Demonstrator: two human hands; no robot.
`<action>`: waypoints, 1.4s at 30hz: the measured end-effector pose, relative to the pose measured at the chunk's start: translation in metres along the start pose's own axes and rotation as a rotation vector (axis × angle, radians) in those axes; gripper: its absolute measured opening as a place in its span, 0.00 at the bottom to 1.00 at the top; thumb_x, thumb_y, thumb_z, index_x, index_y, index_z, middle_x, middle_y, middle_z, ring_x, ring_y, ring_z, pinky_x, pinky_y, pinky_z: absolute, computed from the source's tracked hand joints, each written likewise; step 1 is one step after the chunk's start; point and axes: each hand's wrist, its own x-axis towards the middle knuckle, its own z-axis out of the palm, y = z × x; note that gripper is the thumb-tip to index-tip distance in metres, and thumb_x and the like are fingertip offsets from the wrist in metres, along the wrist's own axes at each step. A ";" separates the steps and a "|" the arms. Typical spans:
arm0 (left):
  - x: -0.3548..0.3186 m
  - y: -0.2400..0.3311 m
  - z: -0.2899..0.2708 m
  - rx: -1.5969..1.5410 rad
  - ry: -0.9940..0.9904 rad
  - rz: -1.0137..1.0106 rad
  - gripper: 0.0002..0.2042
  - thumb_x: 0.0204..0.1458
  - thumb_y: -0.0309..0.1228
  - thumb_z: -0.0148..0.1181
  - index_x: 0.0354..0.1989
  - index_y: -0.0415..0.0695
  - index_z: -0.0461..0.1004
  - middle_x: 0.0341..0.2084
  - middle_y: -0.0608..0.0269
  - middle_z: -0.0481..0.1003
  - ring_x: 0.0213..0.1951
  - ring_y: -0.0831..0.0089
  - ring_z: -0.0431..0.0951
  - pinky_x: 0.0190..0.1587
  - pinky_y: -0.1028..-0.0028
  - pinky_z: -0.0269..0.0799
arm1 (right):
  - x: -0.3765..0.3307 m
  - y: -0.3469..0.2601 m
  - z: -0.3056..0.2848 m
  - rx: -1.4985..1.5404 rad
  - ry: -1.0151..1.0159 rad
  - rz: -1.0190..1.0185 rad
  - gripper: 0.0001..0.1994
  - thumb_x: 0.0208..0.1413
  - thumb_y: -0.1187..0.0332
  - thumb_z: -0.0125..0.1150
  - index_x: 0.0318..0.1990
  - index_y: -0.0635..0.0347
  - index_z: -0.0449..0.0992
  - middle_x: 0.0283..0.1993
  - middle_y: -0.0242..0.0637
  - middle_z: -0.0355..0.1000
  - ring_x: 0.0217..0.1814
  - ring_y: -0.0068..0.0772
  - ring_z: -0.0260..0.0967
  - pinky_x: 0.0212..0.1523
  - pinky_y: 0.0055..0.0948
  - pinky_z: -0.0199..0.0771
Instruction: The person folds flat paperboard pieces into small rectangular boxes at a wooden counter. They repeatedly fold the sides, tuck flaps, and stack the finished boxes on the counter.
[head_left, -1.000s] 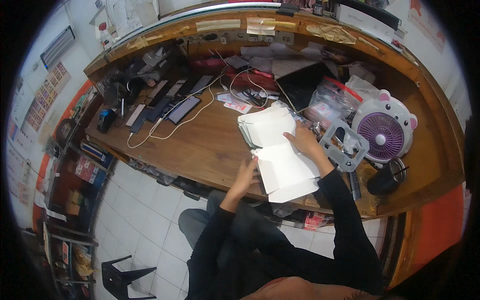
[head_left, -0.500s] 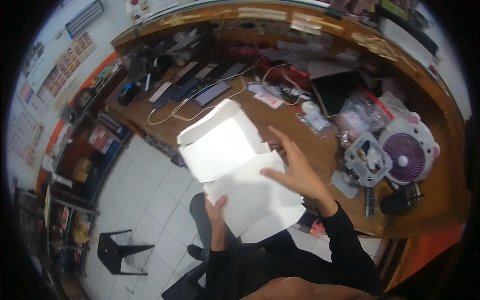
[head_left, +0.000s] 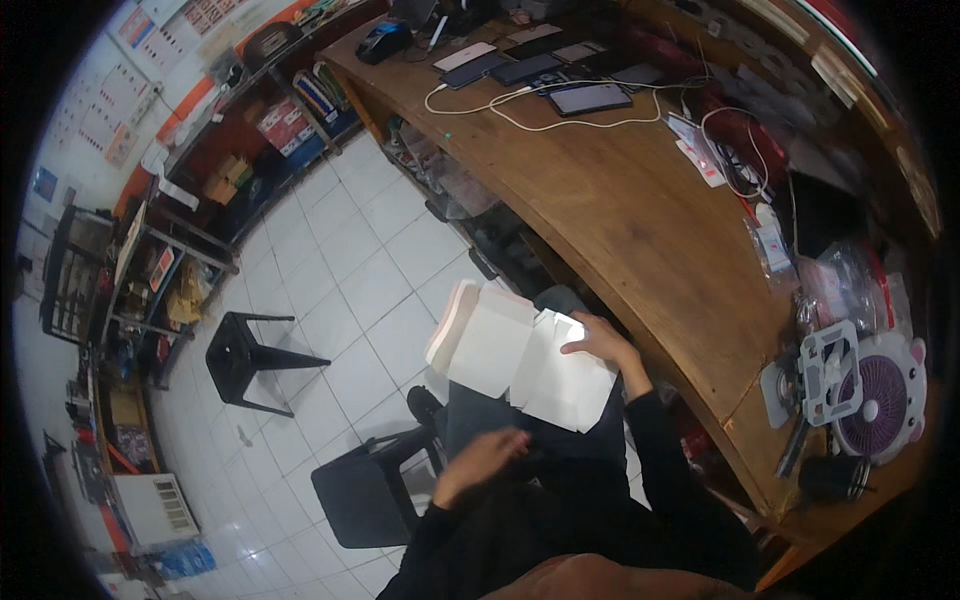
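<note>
Holding the white carton opened out above your lap with the right hand

You have the carton unfolded above your thighs, clear of the wooden desk, whose curved edge runs past on your right. Your right hand grasps its upper right edge: the thumb lies on the pale inner face and the other fingers go around behind, partly hidden. The carton is tilted, with a crease between its two main panels; the left panel has a raised, pinkish wall along its far left side. You cannot tell from this view whether its underside touches your dark trousers.

Your left hand is off the carton, just below its lower edge, fingers loosely bent. Its palm is turned out of sight, so whether it is clasping something small cannot be told.

To your left, a black stool stands close to your left forearm, and a second black stool, the farther one, stands on the white tiled floor. On the desk, several phones lie together near the far end, with a pale cable looping around them. Nearer your right side are a white fan with a purple grille, a grey plastic frame and a dark cup.
</note>
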 end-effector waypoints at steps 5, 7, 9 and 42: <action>0.044 0.035 -0.092 0.555 1.021 0.085 0.19 0.60 0.43 0.54 0.48 0.38 0.71 0.41 0.49 0.76 0.45 0.51 0.77 0.43 0.59 0.70 | -0.055 -0.052 0.008 -0.325 0.503 -0.122 0.33 0.50 0.56 0.68 0.62 0.59 0.66 0.62 0.55 0.63 0.63 0.57 0.60 0.62 0.47 0.59; 0.074 0.015 -0.131 0.602 1.031 0.042 0.25 0.55 0.51 0.56 0.49 0.39 0.70 0.44 0.46 0.76 0.47 0.49 0.77 0.45 0.57 0.71 | -0.069 -0.048 0.026 -0.266 0.728 -0.087 0.33 0.53 0.57 0.65 0.64 0.60 0.63 0.62 0.57 0.62 0.63 0.59 0.59 0.62 0.47 0.59; 0.104 -0.012 -0.149 0.378 0.791 -0.144 0.32 0.50 0.59 0.57 0.49 0.40 0.70 0.46 0.45 0.76 0.48 0.48 0.77 0.46 0.56 0.71 | -0.081 -0.025 0.048 -0.112 0.838 0.227 0.33 0.59 0.58 0.59 0.65 0.69 0.58 0.64 0.61 0.60 0.67 0.59 0.57 0.66 0.47 0.55; 0.058 0.054 -0.036 -0.383 0.553 0.140 0.18 0.65 0.43 0.46 0.39 0.39 0.75 0.21 0.60 0.77 0.19 0.75 0.74 0.27 0.73 0.70 | -0.126 -0.084 -0.003 0.468 0.313 0.043 0.16 0.57 0.67 0.63 0.51 0.67 0.76 0.43 0.42 0.77 0.49 0.36 0.74 0.54 0.32 0.71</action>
